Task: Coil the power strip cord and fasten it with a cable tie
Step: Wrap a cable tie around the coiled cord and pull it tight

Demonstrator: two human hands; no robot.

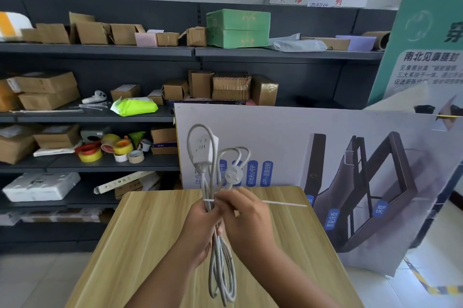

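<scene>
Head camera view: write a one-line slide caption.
Both hands, left and right, hold the coiled power strip cord above the table, cable tie wrapped around it.

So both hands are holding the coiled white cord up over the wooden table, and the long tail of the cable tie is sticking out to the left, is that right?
Not quite. In the head view the tail of the cable tie sticks out to the right, past the right hand, not to the left. The rest holds: the left hand and the right hand hold the coiled white cord over the wooden table.

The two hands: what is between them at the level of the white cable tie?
In the head view, the bundled cord lies between the left hand and the right hand, with the cable tie wrapped around it.
</scene>
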